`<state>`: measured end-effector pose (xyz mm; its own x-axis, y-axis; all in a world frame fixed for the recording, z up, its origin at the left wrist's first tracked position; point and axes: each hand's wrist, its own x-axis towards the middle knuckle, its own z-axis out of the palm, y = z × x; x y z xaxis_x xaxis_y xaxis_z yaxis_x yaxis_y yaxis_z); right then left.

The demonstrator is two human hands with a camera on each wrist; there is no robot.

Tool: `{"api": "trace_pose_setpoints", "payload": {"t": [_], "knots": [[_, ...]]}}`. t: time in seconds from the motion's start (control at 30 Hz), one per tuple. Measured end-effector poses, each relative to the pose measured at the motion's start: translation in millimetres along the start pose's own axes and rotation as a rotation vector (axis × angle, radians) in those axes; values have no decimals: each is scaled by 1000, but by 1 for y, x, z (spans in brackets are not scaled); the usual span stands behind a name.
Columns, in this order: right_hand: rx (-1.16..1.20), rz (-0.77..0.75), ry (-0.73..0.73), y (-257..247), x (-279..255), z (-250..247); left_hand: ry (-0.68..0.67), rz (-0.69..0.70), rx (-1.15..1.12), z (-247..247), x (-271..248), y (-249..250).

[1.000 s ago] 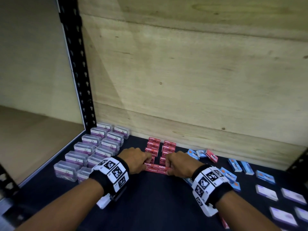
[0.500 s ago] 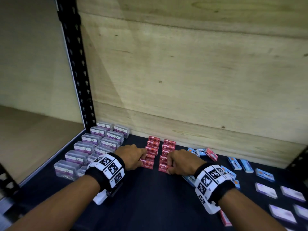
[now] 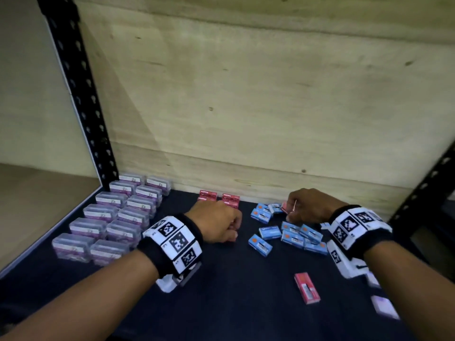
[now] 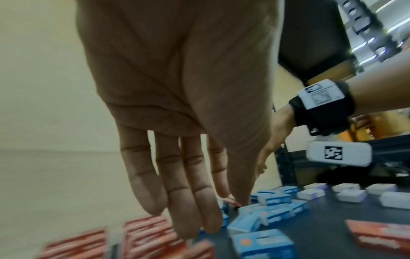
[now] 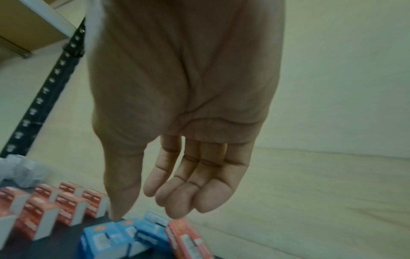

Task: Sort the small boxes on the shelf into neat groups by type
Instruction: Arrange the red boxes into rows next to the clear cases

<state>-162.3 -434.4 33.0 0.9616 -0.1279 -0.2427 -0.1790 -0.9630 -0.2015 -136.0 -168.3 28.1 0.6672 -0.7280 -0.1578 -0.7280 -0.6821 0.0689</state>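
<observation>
The stray red box (image 5: 188, 240) lies among the blue boxes (image 3: 290, 232) near the shelf's back wall. The right hand (image 3: 307, 205) hovers above it, fingers relaxed, holding nothing. The left hand (image 3: 216, 225) rests loosely over the 2 red rows (image 3: 219, 198), empty. Step in hand: collecting reds. Next: pinch that box and carry it left.

Clear cases (image 3: 110, 217) lie left, upright cartons (image 3: 219, 198) mid-back, scattered packets (image 3: 288, 232) right.

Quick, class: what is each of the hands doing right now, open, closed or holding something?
Left hand: open, fingers straight over the red boxes, holding nothing.
Right hand: open, fingers relaxed above a stray red box, not gripping it.
</observation>
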Motion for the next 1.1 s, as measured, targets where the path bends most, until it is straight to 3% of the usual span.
{"api": "trace_pose_setpoints", "payload": {"t": [0.1,0.27,0.4,0.6,1.1], "knots": [[-16,41,-21,21,-8,-3,-58,192,-103,8,15,37],[-15,78,-45,43,-10,0,-171,450,-87,24,39,85],[-13,77,-57,48,-2,1,-224,572,-67,32,55,100],[-63,61,-18,46,17,8,-297,586,-67,39,71,112],[-145,76,-14,29,48,20,-201,547,-58,45,72,90]]}}
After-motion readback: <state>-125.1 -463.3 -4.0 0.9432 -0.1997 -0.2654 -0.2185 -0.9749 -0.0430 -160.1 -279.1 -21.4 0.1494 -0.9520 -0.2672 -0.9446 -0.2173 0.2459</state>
